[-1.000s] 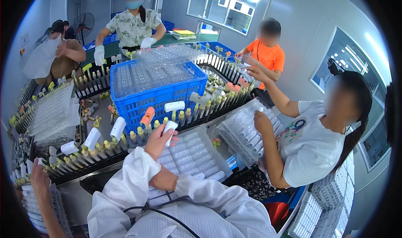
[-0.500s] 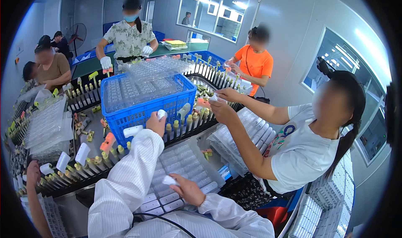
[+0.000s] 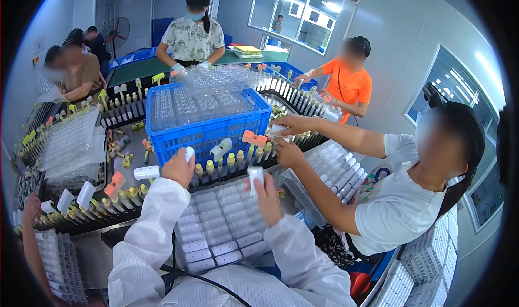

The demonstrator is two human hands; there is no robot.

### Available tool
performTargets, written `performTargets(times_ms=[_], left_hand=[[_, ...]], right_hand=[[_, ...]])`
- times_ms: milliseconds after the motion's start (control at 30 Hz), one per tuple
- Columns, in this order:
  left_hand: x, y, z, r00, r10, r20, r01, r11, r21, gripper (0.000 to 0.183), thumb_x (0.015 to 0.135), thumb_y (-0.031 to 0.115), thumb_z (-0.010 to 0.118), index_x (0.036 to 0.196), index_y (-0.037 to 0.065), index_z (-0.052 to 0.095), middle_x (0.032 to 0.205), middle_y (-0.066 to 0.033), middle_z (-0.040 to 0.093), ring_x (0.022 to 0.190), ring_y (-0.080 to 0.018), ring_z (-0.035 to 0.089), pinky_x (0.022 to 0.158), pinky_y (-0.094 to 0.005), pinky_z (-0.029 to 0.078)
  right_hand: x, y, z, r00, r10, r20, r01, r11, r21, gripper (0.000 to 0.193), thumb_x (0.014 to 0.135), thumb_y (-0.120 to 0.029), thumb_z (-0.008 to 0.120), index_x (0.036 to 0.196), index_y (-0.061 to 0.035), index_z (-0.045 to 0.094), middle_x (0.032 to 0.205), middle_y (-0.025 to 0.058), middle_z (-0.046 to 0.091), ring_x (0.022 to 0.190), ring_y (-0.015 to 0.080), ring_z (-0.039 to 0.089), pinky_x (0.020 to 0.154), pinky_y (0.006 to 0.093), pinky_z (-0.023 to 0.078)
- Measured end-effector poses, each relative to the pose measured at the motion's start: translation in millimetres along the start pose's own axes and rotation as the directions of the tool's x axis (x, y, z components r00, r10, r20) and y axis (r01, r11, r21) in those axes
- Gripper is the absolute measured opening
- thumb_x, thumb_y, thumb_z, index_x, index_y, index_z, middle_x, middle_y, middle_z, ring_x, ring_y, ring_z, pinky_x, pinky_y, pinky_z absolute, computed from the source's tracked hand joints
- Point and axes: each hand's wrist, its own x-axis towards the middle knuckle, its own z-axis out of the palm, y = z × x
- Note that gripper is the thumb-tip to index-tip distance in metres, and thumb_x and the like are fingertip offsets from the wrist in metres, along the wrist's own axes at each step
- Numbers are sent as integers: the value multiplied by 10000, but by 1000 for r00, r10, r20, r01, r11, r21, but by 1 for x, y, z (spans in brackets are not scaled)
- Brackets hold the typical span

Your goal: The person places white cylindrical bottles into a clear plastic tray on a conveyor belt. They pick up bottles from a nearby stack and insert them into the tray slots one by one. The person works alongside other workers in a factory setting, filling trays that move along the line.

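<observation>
My left hand (image 3: 177, 169) is closed around a small white plastic piece (image 3: 189, 154), in front of a blue crate (image 3: 211, 151). My right hand (image 3: 267, 198) pinches an upright white plastic case (image 3: 255, 179) between thumb and fingers, above the far right part of a clear tray. That tray (image 3: 180, 255) lies before me, holding rows of white oblong cases (image 3: 223, 248). Just beyond it runs a black rack of yellow-tipped posts (image 3: 231, 159). Several posts carry clamps, among them an orange one (image 3: 254, 139) and a grey one (image 3: 221, 149).
Clear plastic trays (image 3: 216, 104) fill the crate. At my right, a co-worker's hands (image 3: 292, 150) hold a white piece over stacked trays (image 3: 338, 172). Another person's arm (image 3: 31, 242) reaches in at the left edge. More clear trays (image 3: 70, 139) lie at left.
My right hand has risen from low over the tray, away from me, with the white case. My left hand has shifted left along the rack, still holding its piece. The view has shifted too.
</observation>
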Motion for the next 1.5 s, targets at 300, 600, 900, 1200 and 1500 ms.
performTargets(times_ms=[300, 600, 900, 1200, 1500], left_hand=[[-59, -2, -70, 821, 388, -418, -338, 922, 190, 556, 754, 140, 714, 1273, 52, 535, 1239, -143, 525, 1126, -343, 485, 966, -524, 381], [-172, -22, -50, 858, 431, 279, -420, 902, -103, 215, 748, 177, 719, 925, 71, 656, 961, -90, 619, 993, -284, 576, 899, -447, 424], [-204, -15, -53, 806, 469, 362, -466, 879, -100, 274, 745, 229, 740, 970, 92, 663, 948, -69, 590, 962, -265, 585, 841, -397, 453], [-200, -22, -47, 738, 461, 494, -440, 882, -166, 267, 736, 245, 762, 950, 98, 698, 981, -67, 574, 1011, -259, 557, 872, -401, 419], [-180, -28, -59, 812, 387, 437, 23, 727, -686, 281, 905, 170, 641, 1130, 31, 546, 1025, -98, 622, 959, -244, 628, 818, -361, 496]], right_hand=[[124, 20, 44, 979, -137, -150, 80, 939, -334, 384, 973, -327, 510, 1203, -22, 481, 1061, 226, 669, 903, 335, 691, 797, 461, 519], [126, -13, 128, 904, -111, 414, 428, 204, -880, 394, 912, -386, 603, 1142, -77, 520, 851, 109, 673, 753, 337, 683, 655, 452, 538], [83, -18, 160, 796, -236, 558, 605, 368, -707, 575, 885, -311, 640, 1350, -55, 419, 1003, 119, 615, 919, 315, 642, 754, 446, 490], [-40, -25, 62, 694, -213, 688, 634, 633, -444, 519, 873, -272, 662, 1321, -74, 491, 1151, 166, 600, 1045, 356, 575, 868, 453, 459], [-124, -6, -66, 679, 161, 717, 587, 467, -661, 342, 844, -229, 671, 1157, -114, 592, 1085, 93, 589, 1055, 297, 592, 877, 437, 484]])
